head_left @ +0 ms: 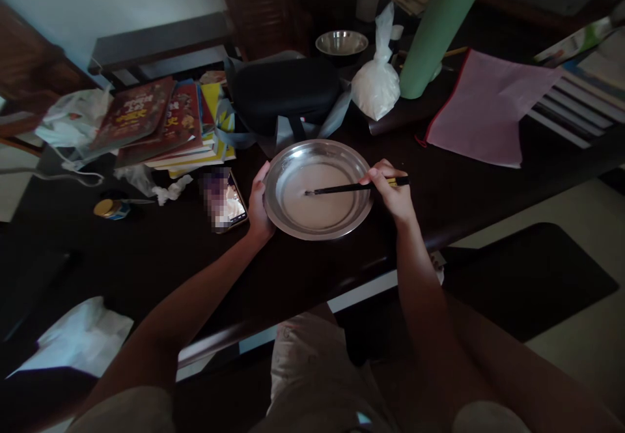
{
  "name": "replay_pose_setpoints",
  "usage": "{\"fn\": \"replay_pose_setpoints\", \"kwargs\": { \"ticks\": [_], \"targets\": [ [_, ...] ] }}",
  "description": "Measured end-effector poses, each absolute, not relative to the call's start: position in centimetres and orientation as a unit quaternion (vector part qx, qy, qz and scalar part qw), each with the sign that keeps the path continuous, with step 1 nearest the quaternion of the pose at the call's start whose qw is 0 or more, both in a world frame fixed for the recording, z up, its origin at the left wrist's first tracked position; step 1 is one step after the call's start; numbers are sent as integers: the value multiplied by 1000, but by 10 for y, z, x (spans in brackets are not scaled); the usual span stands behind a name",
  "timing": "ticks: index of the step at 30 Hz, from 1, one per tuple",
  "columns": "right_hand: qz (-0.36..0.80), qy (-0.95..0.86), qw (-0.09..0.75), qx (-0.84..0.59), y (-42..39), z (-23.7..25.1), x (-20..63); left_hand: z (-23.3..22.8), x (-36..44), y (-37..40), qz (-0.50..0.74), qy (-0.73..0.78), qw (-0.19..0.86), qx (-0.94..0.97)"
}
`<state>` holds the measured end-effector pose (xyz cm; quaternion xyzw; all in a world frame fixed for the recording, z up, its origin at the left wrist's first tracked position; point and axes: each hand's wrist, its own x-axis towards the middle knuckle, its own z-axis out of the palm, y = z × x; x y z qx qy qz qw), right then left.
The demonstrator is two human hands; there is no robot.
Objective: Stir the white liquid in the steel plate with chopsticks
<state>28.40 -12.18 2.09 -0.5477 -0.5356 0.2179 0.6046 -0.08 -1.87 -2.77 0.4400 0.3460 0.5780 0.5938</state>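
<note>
Steel dish (319, 159) near worktop (146, 257) front edge, left hand (258, 208) gripping rim to steady it, right hand (393, 192) closed round black chopsticks (354, 188), tips in pale batter (319, 202).

Both forearms extended forward; left hand (258, 208) cupped, right hand (393, 195) pinched closed (thumb up).

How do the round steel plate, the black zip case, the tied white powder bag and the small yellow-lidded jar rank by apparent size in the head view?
1. Round steel plate and black zip case: look alike, and the case lies farther.
2. Tied white powder bag.
3. Small yellow-lidded jar.
</note>
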Motion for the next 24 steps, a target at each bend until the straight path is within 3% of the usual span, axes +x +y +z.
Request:
{"fn": "replay_pose_setpoints", "kwargs": {
  "ticks": [24],
  "targets": [
    [225, -537, 601, -548, -122, 21, 285, -30, 0, -19, 587, 345, 587, 438]
  ]
}}
